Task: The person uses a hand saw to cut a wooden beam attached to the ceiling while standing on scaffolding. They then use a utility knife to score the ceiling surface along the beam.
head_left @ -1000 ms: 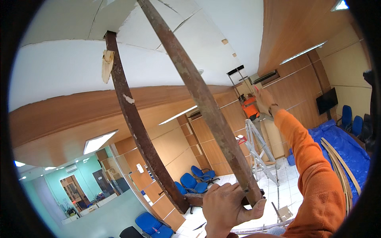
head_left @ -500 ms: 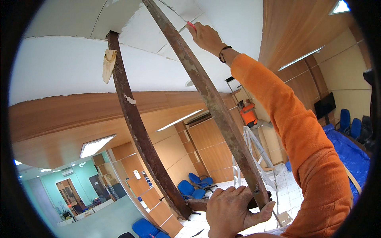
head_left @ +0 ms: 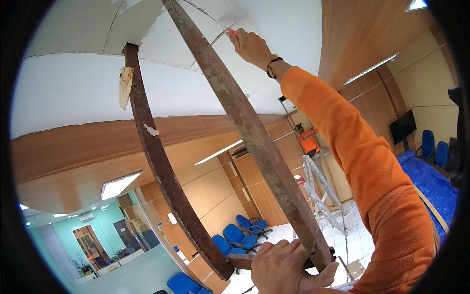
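Note:
My right hand (head_left: 252,48), in an orange sleeve, reaches up to the white ceiling panel (head_left: 274,29). Its fingers are closed round a small red tool (head_left: 232,32), held against the panel close to where dark seams meet. The tool's tip is too small to make out. Low in the middle, my left hand (head_left: 279,267) is wrapped over the rusty crossbar (head_left: 241,261) of a metal frame, beside the foot of its right upright (head_left: 254,137). The frame's left upright (head_left: 152,142) rises into a hole in the ceiling, with a torn wood scrap (head_left: 125,88) attached.
A stepladder (head_left: 320,196) stands on the white tiled floor beyond the frame, near an orange object (head_left: 309,142). Several blue chairs (head_left: 240,236) are below to the left. At the right lies a blue tarp (head_left: 426,181). A wood-clad ceiling drop (head_left: 73,142) crosses the left.
The view has shifted slightly, and the uprights' upper parts appear farther left. My right hand stays at the ceiling seam with the red tool; my left hand keeps its hold on the crossbar.

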Tool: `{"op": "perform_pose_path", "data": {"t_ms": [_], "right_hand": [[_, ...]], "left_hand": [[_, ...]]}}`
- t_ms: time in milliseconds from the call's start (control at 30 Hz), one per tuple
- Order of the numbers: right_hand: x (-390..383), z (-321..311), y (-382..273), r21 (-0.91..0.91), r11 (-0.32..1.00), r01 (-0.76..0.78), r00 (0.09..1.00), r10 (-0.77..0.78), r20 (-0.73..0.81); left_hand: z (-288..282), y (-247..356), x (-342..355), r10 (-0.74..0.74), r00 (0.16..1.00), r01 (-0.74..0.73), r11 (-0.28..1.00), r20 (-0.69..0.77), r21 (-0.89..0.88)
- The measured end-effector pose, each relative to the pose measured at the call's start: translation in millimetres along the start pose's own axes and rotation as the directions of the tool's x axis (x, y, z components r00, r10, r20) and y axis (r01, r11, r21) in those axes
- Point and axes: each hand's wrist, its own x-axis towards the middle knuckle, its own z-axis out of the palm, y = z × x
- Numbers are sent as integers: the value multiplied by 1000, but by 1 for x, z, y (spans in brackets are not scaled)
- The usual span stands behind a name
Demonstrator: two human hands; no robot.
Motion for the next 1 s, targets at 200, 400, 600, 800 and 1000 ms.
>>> {"op": "perform_pose_path", "data": {"t_ms": [200,400,600,800,1000], "right_hand": [[1,3,-11,37,999,-4,1000,3,20],[0,6,-11,10,999,37,996,-36,-78],[3,8,-7,-30,998,52,995,-55,-89],[4,5,-4,-13,997,70,995,-70,-75],[3,6,-3,7,997,81,994,-81,-73]], "left_hand": [[-4,-4,-2,-11,1000,11,1000,-9,14],[0,-6,-3,-25,1000,26,1000,-10,17],[5,-4,0,-28,999,28,1000,-17,10],[11,-1,3,-26,1000,26,1000,-6,1],[15,0,6,-22,1000,22,1000,-9,-6]]}}
